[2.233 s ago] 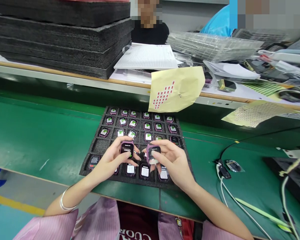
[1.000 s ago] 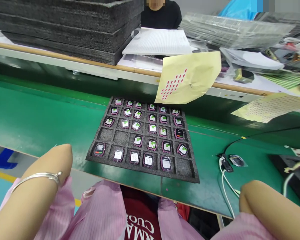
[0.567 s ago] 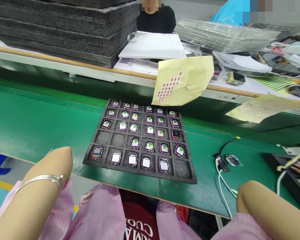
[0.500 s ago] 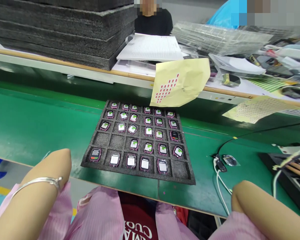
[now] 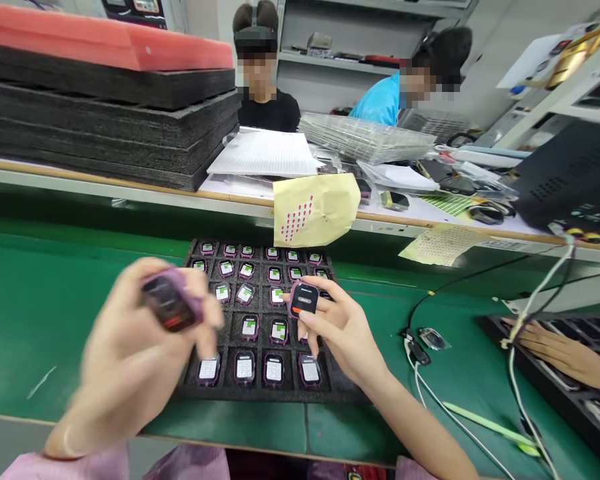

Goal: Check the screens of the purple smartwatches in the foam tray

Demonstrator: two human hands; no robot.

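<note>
My left hand (image 5: 135, 347), blurred by motion, holds a purple-rimmed smartwatch (image 5: 169, 303) over the left side of the tray. Its dark screen has a red patch at the bottom. Between the fingers of my right hand (image 5: 337, 327) is a second purple smartwatch (image 5: 303, 300), with a dark screen and an orange-red strip. Under both hands lies a black foam tray (image 5: 291, 341) divided into compartments. Rows of purple watches sit in it, many showing white and green screens; those in the front row show white grids or plain white. My hands cover some compartments.
Stacked black foam slabs (image 5: 180, 133) with a red one (image 5: 180, 50) on top stand on the back shelf. Yellow paper (image 5: 330, 210) hangs behind the tray. Cables (image 5: 435, 380) lie at right, beside another tray (image 5: 540, 380) with another person's hand (image 5: 565, 350). Two people are beyond the shelf.
Both my hands have come into view over the tray, each holding a watch. The view has tilted up, showing more of the people and shelves behind. A light green strip now shows at right.
</note>
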